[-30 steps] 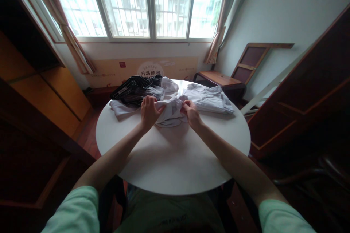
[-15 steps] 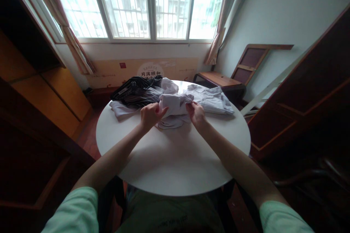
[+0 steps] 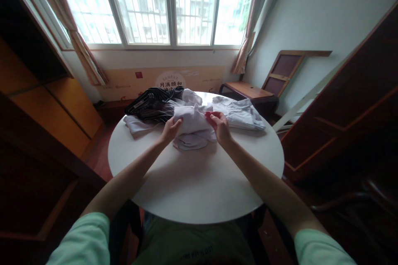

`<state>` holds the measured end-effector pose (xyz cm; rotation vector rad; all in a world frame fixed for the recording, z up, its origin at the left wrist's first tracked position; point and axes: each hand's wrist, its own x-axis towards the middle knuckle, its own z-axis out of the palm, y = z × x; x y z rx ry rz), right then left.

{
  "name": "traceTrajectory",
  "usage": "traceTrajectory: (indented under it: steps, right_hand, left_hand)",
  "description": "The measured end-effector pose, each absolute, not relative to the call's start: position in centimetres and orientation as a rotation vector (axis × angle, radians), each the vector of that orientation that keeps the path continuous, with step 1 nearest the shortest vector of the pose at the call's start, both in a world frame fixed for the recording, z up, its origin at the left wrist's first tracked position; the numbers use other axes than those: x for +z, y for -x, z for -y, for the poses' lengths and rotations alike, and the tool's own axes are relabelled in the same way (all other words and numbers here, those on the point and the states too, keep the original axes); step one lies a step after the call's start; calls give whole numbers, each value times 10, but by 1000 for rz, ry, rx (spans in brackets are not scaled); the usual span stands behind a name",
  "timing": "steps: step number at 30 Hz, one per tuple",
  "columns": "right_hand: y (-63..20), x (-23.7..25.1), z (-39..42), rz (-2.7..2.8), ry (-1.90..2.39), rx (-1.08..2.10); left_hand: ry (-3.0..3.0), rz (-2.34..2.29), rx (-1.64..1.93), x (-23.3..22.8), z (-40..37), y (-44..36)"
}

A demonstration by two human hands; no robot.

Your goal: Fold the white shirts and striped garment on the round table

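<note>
A pale lilac-white garment (image 3: 192, 126) is bunched up just past the middle of the round white table (image 3: 192, 182). My left hand (image 3: 170, 129) grips its left side and my right hand (image 3: 219, 126) grips its right side, with the cloth raised a little between them and its lower folds resting on the table. A dark striped garment (image 3: 154, 103) lies behind my left hand. A folded light grey shirt (image 3: 241, 112) lies behind my right hand.
Another pale cloth (image 3: 137, 125) pokes out under the striped garment at the table's left rear. A low wooden table (image 3: 248, 91) and a leaning wooden frame (image 3: 286, 70) stand beyond on the right. Dark wooden furniture flanks both sides, and a window (image 3: 161, 4) is ahead.
Both hands have lifted the pale garment off the table and gathered it into a taller bunch between them. The other clothes have not moved.
</note>
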<state>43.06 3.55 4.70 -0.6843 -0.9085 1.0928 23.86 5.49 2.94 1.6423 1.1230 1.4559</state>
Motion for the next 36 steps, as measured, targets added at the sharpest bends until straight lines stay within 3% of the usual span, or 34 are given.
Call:
traceTrajectory:
  steps: [7,13,21,27,36]
  right_hand:
    - [-421,44,-22,1383,704,771]
    - [-420,40,-18,1603,858,507]
    - [-421,32,-24,1676,1051,240]
    - [-426,27,-33,1596,1236,223]
    - [-433,33,-36,1416,1330,378]
  left_hand:
    - [-873,-834,1562,41,-68,-227]
    - [-1026,-847,1433,39,-57,-228]
    - [-1568,-876,987,34,-44,-236]
    - [-1915,-809,715,30,-37,-242]
    - [-1700,-819,863,33,-35,-242]
